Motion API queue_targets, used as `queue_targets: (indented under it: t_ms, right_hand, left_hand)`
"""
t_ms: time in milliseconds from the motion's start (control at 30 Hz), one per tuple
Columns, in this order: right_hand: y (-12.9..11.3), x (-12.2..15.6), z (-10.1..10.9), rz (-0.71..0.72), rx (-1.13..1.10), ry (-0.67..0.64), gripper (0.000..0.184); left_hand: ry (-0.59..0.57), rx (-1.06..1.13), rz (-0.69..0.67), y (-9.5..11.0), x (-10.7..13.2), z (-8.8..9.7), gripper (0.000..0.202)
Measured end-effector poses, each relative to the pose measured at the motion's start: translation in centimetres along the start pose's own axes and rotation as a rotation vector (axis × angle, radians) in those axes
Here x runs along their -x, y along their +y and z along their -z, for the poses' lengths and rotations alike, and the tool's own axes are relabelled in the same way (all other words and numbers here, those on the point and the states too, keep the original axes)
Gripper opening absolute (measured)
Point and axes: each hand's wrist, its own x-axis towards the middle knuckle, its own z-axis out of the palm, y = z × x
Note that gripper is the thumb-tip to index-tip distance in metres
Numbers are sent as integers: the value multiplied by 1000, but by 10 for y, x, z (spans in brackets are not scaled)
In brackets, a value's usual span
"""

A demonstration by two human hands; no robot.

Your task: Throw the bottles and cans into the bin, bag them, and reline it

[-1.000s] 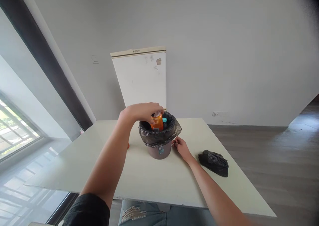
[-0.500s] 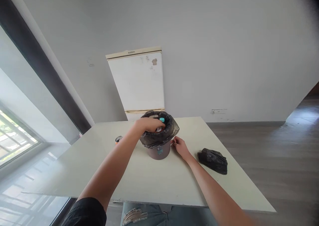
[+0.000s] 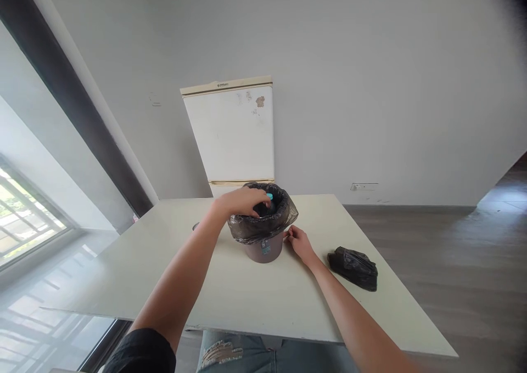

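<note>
A small grey-brown bin (image 3: pixel 264 248) lined with a black plastic bag (image 3: pixel 263 222) stands in the middle of the white table (image 3: pixel 247 290). My left hand (image 3: pixel 242 200) reaches over the bin's left rim with its fingers bent together and dipping into the opening; their tips are hidden. A teal bottle cap (image 3: pixel 270 196) shows inside the bin just past those fingers. My right hand (image 3: pixel 300 242) lies on the table at the bin's right side, fingers loosely stretched and touching the bin's lower wall, holding nothing.
A crumpled black bag (image 3: pixel 353 269) lies on the table to the right. A can's top (image 3: pixel 196 226) peeks out behind my left forearm. A white fridge (image 3: pixel 233 134) stands against the wall behind the table. A window is at the left, wooden floor at the right.
The orange can that my left hand held above the bin has gone down into it and is out of sight. My left hand sank to the rim. My right hand stayed put.
</note>
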Motion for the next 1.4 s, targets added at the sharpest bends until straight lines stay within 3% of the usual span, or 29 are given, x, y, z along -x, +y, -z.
queue_targets:
  t_ms: [100, 200, 267, 333, 400, 500, 600, 700, 800, 967, 1100, 1200, 1300, 1400]
  right_hand:
    - [1, 0, 0, -2, -3, -5, 16]
    - [1, 0, 1, -1, -2, -13, 16]
    - [2, 0, 1, -1, 2, -16, 17]
    - [1, 1, 1, 0, 8, -18, 16]
    - [1, 1, 1, 1, 12, -18, 16]
    - [0, 1, 1, 3, 18, -15, 16]
    - [0, 0, 0, 4, 23, -12, 17]
    - [0, -1, 0, 10, 26, -11, 17]
    - [1, -2, 1, 19, 27, -9, 17]
    - [4, -1, 0, 25, 32, -1, 15]
    - [3, 0, 0, 27, 50, -1, 14]
    - [2, 0, 0, 29, 65, -3, 13]
    - [1, 1, 0, 30, 81, -5, 12]
    - [0, 1, 0, 31, 95, -6, 11]
  left_hand:
    - [153, 68, 98, -7, 32, 4, 38]
    - [240, 157, 266, -29, 73, 0, 39]
    - [246, 220, 414, -51, 97, -10, 46]
    - [179, 263, 591, -76, 113, -26, 58]
    - [48, 268, 743, -97, 119, -49, 74]
    - [-77, 288, 819, -114, 112, -89, 89]
    - [-158, 334, 810, -114, 103, -122, 81]
    - [-175, 356, 830, -109, 100, -132, 66]
    - [-127, 346, 858, -109, 103, -114, 58]
    - [104, 253, 796, -94, 111, -39, 49]
    - [430, 132, 627, -45, 112, 19, 40]
    - [620, 127, 500, -1, 101, 42, 42]
    - [552, 139, 392, 28, 80, 47, 43]
    - [441, 119, 261, 37, 55, 41, 38]
